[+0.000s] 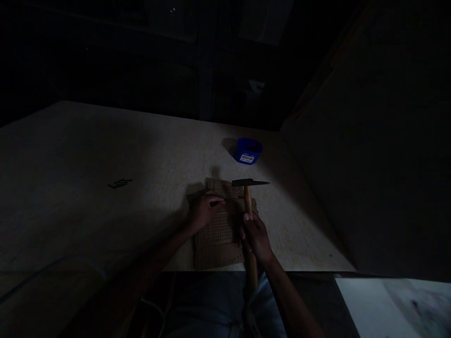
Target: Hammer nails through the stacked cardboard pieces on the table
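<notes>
My right hand [259, 237] is wrapped round the wooden handle of a hammer [248, 202]. Its dark metal head is raised in front of the hand, over the far part of a piece of brown cardboard [220, 230]. Rows of small holes mark the cardboard, which lies at the table's near edge. My left hand [206, 210] rests over the cardboard's left side, thumb and fingertips pinched. A thin dark nail [226, 200] sticks out of the pinch to the right; its outline is faint in the dim light.
Several dark nails [120, 183] lie loose on the pale table [165, 155] to the left. A blue plastic tub [248, 150] with a white label stands beyond the cardboard. A dark panel [369, 164] rises along the right side. A cable [63, 260] runs at the lower left.
</notes>
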`<state>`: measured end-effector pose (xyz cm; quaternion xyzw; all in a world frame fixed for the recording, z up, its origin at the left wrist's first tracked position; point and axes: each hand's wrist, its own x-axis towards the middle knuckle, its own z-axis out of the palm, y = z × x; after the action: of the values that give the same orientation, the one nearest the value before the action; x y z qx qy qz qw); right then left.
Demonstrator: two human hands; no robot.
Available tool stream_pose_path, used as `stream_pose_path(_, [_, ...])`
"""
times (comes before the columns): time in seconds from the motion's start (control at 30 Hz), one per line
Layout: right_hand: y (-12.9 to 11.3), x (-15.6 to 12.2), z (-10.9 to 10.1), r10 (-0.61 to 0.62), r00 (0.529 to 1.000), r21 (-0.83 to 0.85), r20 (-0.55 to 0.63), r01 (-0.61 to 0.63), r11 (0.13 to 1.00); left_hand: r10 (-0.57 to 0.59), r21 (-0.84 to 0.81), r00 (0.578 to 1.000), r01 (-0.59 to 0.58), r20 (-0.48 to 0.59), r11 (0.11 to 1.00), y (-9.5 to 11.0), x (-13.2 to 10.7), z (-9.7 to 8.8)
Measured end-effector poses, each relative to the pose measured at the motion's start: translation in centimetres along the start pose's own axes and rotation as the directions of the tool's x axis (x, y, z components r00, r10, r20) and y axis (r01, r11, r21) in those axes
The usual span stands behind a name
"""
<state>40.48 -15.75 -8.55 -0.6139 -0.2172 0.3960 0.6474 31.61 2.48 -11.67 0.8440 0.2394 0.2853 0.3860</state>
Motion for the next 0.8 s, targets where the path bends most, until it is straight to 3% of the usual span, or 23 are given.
stream_pose_path(0.3, [-0.2, 0.5, -0.7, -0.066, 0.998, 0.233, -0.005, 0.065, 0.97, 0.079, 0.009, 0.989, -0.08, 0.124, 0.997, 1.1, -0.1, -1.6])
stream_pose_path(0.63, [0.1, 0.9, -1.2, -0.052, 0.992, 0.245, 0.118, 0.022, 0.969, 0.112, 0.071, 0.967, -0.131, 0.228, 0.989, 1.1, 1.4, -1.3])
stream_pose_path(0.8, [0.3, 1.2, -1.3, -0.065, 0.989, 0.273, 0.135, 0.026, 0.962, 0.111, 0.051, 0.967, -0.126, 0.23, 0.991, 0.8, 1.5, -1.3])
